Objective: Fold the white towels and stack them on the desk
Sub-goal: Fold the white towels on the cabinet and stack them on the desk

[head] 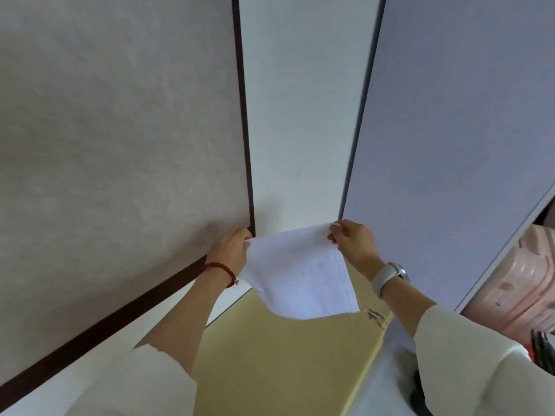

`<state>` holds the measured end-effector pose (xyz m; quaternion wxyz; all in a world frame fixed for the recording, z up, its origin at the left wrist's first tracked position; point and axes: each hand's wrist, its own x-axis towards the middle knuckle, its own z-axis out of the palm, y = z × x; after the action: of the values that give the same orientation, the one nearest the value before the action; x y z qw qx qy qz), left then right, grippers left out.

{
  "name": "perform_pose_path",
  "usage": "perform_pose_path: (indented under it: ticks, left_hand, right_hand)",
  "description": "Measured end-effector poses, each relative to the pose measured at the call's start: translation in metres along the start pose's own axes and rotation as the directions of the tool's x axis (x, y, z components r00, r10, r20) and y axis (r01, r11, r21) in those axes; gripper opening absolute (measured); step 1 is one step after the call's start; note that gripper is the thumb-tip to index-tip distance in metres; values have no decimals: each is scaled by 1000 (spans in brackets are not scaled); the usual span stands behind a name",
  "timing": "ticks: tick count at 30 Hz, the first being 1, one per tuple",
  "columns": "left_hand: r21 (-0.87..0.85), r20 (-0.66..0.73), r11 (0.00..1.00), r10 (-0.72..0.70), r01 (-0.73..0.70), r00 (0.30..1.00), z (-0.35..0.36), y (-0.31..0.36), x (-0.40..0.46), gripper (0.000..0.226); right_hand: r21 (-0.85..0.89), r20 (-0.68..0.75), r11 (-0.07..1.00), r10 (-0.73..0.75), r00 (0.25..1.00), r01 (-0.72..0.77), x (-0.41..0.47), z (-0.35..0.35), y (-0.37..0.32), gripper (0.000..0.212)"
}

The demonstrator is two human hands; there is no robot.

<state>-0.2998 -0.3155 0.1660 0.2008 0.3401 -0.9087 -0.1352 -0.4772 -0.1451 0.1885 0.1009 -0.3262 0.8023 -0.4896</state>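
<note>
A white towel hangs in the air in front of me, held up by its two upper corners above the yellowish desk top. My left hand pinches the upper left corner; a red bead bracelet sits on that wrist. My right hand pinches the upper right corner; a white watch is on that wrist. The towel's lower edge droops in a curve over the desk. No other towels show in this view.
A grey wall panel with a dark brown trim rises on the left, a white wall strip in the middle, a lilac partition on the right. A pink object and dark items lie at the far right.
</note>
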Motion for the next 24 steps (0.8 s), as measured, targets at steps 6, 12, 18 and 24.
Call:
perform_pose_path:
  ticks: [6,12,18,24]
  left_hand:
    - [67,-314,988,155,-141,937,4,4,-12,21]
    - [301,-304,915,357,-267,883,60,-41,-97,23]
    - [151,8,957,249,-247,968,151,-92,-218,19]
    - [-127,451,985,-45,114,891,175,-105,-283,17]
  right_hand:
    - [111,-44,993,-26,999,31,-6,-8,25,19]
    - [-56,58,998,-31,998,35,-83,22,105,15]
    - [-282,320,952,214,923,-123,-180,65,211,18]
    - [-373,438,918,304,846,-137,-235,75,243,13]
